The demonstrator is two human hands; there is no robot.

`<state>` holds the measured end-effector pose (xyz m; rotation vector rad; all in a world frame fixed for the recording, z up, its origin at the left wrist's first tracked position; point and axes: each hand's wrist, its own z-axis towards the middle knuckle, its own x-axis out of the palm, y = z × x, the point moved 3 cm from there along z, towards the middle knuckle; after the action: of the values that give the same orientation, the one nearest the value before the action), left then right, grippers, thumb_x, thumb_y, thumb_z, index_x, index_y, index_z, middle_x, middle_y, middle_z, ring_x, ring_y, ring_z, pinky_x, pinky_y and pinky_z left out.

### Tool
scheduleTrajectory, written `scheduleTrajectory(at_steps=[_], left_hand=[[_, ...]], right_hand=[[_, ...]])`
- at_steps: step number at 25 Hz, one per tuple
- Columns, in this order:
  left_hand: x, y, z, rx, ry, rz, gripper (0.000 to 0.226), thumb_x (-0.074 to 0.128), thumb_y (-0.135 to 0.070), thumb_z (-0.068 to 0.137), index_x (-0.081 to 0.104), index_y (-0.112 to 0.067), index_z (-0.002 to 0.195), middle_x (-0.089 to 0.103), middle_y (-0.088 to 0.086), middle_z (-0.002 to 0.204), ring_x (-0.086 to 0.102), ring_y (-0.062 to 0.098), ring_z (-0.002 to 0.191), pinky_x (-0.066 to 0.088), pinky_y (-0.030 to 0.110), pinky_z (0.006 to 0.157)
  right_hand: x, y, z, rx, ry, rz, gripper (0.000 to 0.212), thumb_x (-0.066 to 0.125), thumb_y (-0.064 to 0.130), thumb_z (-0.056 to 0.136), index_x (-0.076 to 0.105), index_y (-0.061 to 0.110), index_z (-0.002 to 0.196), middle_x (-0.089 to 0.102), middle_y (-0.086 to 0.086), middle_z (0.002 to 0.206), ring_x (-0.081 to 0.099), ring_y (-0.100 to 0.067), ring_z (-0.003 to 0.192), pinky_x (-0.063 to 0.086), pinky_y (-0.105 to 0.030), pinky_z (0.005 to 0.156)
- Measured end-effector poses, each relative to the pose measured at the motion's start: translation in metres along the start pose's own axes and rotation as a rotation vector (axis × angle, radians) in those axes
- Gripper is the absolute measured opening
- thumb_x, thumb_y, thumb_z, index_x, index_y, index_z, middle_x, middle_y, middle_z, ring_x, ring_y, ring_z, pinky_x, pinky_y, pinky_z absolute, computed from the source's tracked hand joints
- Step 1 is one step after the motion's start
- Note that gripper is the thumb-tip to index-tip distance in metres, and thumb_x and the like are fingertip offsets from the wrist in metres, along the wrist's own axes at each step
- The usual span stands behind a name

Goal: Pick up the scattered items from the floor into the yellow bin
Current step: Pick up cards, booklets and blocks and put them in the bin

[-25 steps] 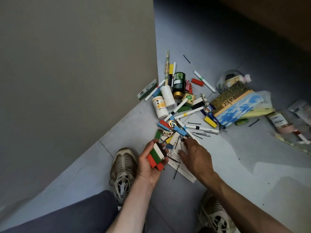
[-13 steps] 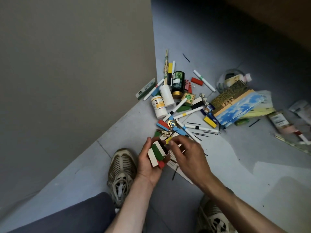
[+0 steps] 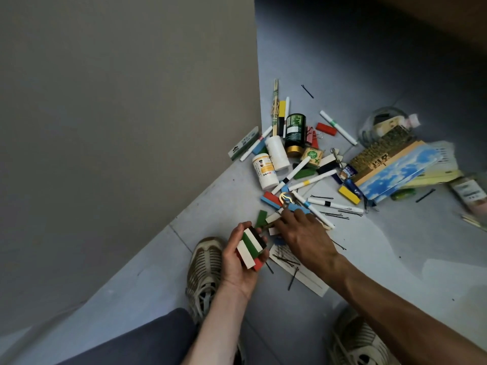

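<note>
My left hand [image 3: 234,264] grips a stack of flat blocks [image 3: 250,247], white, green, black and red, held just above the floor. My right hand [image 3: 305,238] reaches forward into the pile, its fingertips down on small blocks beside a white block [image 3: 272,218] and a blue block [image 3: 296,208]. The back of that hand hides whether the fingers pinch anything. A green block [image 3: 261,218] lies just left of the fingertips. Further out lie red and blue blocks [image 3: 271,200], markers [image 3: 311,179], white bottles [image 3: 264,172] and a green can [image 3: 295,133]. The yellow bin is out of view.
A grey wall [image 3: 126,127] closes off the left side. Books [image 3: 395,169], a yellow block [image 3: 349,194] and a glass jar [image 3: 382,125] lie to the right. A paper with hairpins [image 3: 297,270] sits under my right wrist. My shoes [image 3: 205,267] flank the hands.
My right hand moved away from the stack in my left hand and forward to the blocks on the floor. The held stack now shows one more white block.
</note>
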<state>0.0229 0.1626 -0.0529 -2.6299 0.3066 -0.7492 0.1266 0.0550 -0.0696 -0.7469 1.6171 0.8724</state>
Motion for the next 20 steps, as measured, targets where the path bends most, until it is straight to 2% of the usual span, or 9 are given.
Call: scheduleTrajectory(at_steps=[4,6,7,9,11,14,17,18,20], left_hand=[[-0.005,-0.001,0.002,0.013,-0.018,-0.018,0.024,0.066,-0.033,0.077,0.070,-0.015,0.091,0.070,0.010,0.083,0.067,0.023,0.068,0.052,0.025,0.052],[-0.007,-0.001,0.003,0.018,-0.020,-0.030,0.026,0.068,-0.037,0.076,0.072,-0.015,0.089,0.069,0.011,0.084,0.067,0.023,0.069,0.053,0.027,0.055],[-0.006,-0.001,0.004,0.019,-0.014,-0.047,0.028,0.068,-0.040,0.075,0.073,-0.015,0.088,0.069,0.011,0.085,0.067,0.024,0.070,0.054,0.029,0.057],[-0.006,-0.002,0.008,0.017,-0.012,-0.071,0.034,0.069,-0.047,0.076,0.073,-0.015,0.087,0.070,0.012,0.087,0.068,0.026,0.075,0.056,0.035,0.066],[-0.005,-0.001,0.010,-0.015,0.003,-0.088,0.042,0.068,-0.053,0.076,0.072,-0.014,0.091,0.070,0.015,0.091,0.069,0.030,0.083,0.056,0.041,0.075],[-0.001,0.002,0.009,-0.058,0.080,-0.104,0.041,0.066,-0.051,0.080,0.073,-0.013,0.092,0.071,0.015,0.092,0.070,0.030,0.085,0.057,0.042,0.074],[0.003,0.000,0.008,-0.046,0.106,-0.099,0.024,0.066,-0.039,0.082,0.075,-0.017,0.082,0.072,0.008,0.084,0.070,0.022,0.077,0.056,0.033,0.067],[0.002,-0.001,0.008,-0.042,0.083,-0.090,0.020,0.067,-0.036,0.080,0.076,-0.018,0.080,0.072,0.007,0.082,0.069,0.019,0.072,0.055,0.030,0.060],[0.001,-0.001,0.007,-0.042,0.037,-0.064,0.017,0.067,-0.034,0.077,0.076,-0.020,0.077,0.071,0.005,0.077,0.067,0.016,0.064,0.049,0.024,0.045]], right_hand=[[0.004,0.001,0.004,0.040,0.128,0.016,0.031,0.057,0.030,0.092,0.056,0.013,0.117,0.056,-0.008,0.115,0.054,-0.028,0.098,0.047,-0.041,0.083],[-0.005,0.002,0.005,0.102,0.101,0.107,0.030,0.056,0.030,0.094,0.054,0.014,0.119,0.054,-0.007,0.119,0.052,-0.024,0.104,0.046,-0.038,0.088],[-0.015,0.002,0.004,0.181,0.060,0.265,0.024,0.057,0.032,0.094,0.056,0.018,0.114,0.056,-0.003,0.113,0.053,-0.019,0.100,0.046,-0.035,0.083],[-0.039,0.008,-0.005,0.336,-0.040,0.700,0.015,0.057,0.041,0.091,0.058,0.027,0.096,0.059,0.010,0.090,0.054,-0.005,0.080,0.045,-0.025,0.065],[-0.061,0.024,-0.014,0.362,-0.072,0.972,0.021,0.058,0.050,0.086,0.062,0.030,0.092,0.062,0.012,0.081,0.058,-0.005,0.071,0.044,-0.018,0.057],[-0.074,0.049,-0.017,0.263,-0.057,0.885,0.031,0.052,0.055,0.090,0.065,0.029,0.099,0.065,0.012,0.085,0.060,-0.005,0.074,0.047,-0.023,0.062],[-0.065,0.033,-0.004,0.329,-0.181,0.912,0.025,0.048,0.033,0.100,0.066,0.018,0.096,0.067,0.002,0.084,0.063,-0.011,0.075,0.050,-0.039,0.066],[-0.058,0.023,0.002,0.334,-0.196,0.835,0.020,0.049,0.025,0.100,0.067,0.016,0.102,0.069,-0.001,0.092,0.064,-0.016,0.082,0.052,-0.039,0.069],[-0.041,0.007,0.014,0.247,-0.045,0.530,0.026,0.057,0.018,0.094,0.063,0.019,0.120,0.065,-0.002,0.118,0.060,-0.023,0.103,0.052,-0.039,0.080]])
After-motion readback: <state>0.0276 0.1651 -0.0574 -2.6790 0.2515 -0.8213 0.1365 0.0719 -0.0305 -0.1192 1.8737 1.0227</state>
